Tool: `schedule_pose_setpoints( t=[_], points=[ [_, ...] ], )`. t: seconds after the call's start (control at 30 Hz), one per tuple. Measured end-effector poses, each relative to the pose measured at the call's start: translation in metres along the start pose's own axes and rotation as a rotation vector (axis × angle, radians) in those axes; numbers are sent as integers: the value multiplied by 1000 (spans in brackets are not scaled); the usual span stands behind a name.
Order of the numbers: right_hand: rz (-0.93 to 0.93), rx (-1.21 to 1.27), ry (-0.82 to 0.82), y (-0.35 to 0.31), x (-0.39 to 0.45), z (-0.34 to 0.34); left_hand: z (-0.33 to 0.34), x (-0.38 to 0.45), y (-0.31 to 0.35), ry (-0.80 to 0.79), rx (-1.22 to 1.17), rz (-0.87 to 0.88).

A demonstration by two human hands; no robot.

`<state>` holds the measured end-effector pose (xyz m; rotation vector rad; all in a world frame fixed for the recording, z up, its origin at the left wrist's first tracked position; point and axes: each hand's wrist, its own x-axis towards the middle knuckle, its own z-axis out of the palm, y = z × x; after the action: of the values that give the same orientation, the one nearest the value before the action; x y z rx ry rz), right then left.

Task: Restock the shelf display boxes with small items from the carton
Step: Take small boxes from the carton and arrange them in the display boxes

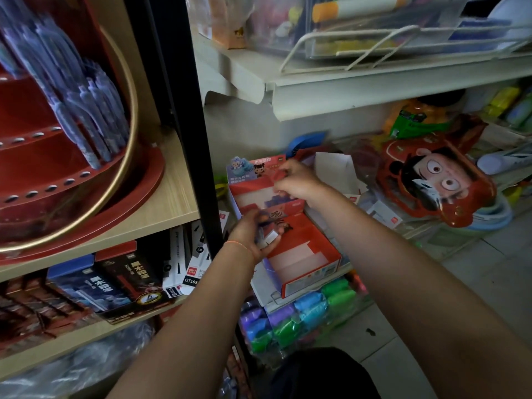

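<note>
Two bare forearms reach forward and down from the bottom edge toward a low shelf. Nearest, beneath the arms, lie bundles of coloured rolls (299, 318) in purple, blue and green. Just above them sits a red display box (305, 251), open at the top, with a pale divider inside and its interior bare where visible. The left hand (253, 237), with a thin orange band at the wrist, hovers at this box's left rim; its fingers are curled round several small packets (269, 239), of which a grey-white one shows most clearly. Behind stands a second red display box (259, 197) with a cartoon header card (253, 168). The right hand (293, 182) is over it, fingertips pinched together on what appears to be a small reddish item; motion blur leaves its identity uncertain. Farther right, a red character-face package (431, 180) leans on the same shelf. To the left, beyond a black upright post (184, 110), a wooden shelf (172, 197) carries a red tiered pen stand (72, 168) filled with blue pens (86, 110); boxed stationery (115, 283) fills the level below.
</note>
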<state>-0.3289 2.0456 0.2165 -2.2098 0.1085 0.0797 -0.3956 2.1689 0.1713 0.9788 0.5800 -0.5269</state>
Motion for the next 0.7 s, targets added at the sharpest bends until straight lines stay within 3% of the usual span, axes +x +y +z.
schedule_pose_setpoints(
  t=[0.33, 0.57, 0.7],
  points=[
    [8, -447, -108, 1, 39, 44, -4, 15, 1, -17, -63, 68],
    [12, -377, -45, 9, 45, 46, 0, 11, 3, -27, -117, 52],
    [-45, -553, -18, 8, 44, 48, 1, 10, 3, -7, -113, 61]
  ],
)
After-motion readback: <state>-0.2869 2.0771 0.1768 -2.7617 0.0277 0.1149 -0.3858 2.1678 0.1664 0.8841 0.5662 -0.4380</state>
